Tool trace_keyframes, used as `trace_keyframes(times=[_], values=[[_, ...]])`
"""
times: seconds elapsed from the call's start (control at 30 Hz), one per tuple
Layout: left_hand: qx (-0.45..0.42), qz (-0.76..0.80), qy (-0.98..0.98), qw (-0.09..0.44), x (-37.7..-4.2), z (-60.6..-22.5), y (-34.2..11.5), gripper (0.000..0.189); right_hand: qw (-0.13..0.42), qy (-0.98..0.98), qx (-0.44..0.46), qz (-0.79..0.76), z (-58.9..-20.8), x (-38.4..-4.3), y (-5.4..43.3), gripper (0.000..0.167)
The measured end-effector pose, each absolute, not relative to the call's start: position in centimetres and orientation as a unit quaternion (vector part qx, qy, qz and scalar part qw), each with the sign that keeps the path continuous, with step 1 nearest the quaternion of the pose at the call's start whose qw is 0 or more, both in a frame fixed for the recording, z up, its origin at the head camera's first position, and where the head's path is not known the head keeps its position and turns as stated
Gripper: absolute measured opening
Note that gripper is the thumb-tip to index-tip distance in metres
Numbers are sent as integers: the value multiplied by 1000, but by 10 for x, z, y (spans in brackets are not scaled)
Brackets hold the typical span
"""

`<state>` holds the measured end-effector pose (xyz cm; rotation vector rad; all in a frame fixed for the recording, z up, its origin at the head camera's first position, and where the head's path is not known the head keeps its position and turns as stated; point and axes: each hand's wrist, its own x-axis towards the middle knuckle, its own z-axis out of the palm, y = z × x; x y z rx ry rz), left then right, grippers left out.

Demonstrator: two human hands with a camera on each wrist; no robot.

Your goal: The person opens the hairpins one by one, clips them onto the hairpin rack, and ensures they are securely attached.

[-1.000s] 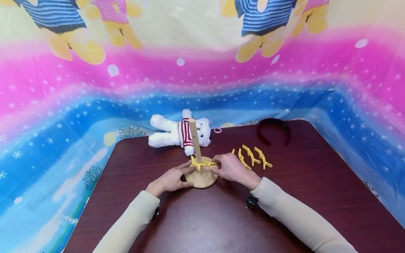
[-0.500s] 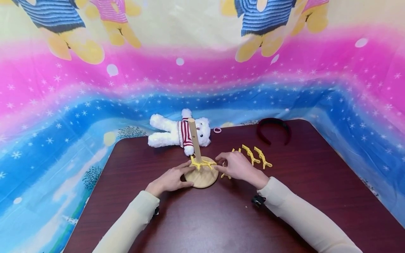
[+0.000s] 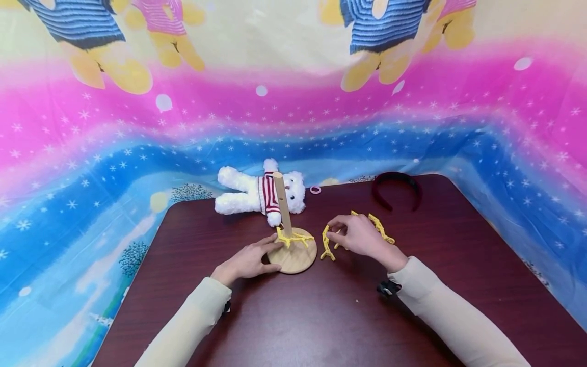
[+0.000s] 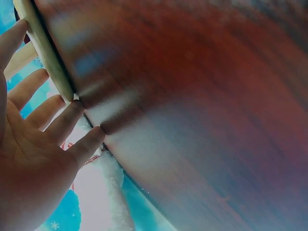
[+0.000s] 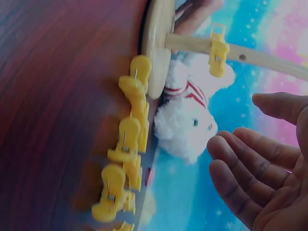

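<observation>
A wooden stand has a round base [image 3: 298, 260] and an upright post [image 3: 283, 204]. My left hand [image 3: 247, 261] rests at the base's left edge, fingers spread and fairly straight; in the left wrist view its fingertips [image 4: 77, 107] are along the rim. One yellow alligator hair clip [image 5: 219, 57] sits across the post's lower part. To the right, my right hand [image 3: 359, 235] is above a row of several more yellow hair clips [image 3: 327, 247] and partly hides them. Seen from its wrist, the right hand [image 5: 269, 173] has thumb and fingers apart, with nothing between them.
Behind the post a white plush bear [image 3: 240, 191] in a red-striped top lies on its back. A small pink ring [image 3: 315, 189] and a dark red headband [image 3: 397, 189] lie near the table's [image 3: 293, 326] back edge. A printed cloth surrounds the back.
My right hand has drawn away from the hair clip on the post, moving right to above the other clips. The left hand keeps its place at the base.
</observation>
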<state>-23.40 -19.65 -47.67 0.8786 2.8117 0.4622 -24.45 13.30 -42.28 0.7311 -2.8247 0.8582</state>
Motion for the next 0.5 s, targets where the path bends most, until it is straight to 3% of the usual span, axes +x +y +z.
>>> trace_keyframes(times=[0.17,0.5], values=[[294,155,940,80,-234,-477,-197,65,70,-931,229,275,-423,-247,149,27],[293,158,939,81,-233,-475,-196,65,57,-934,193,295,-425,-251,181,28]])
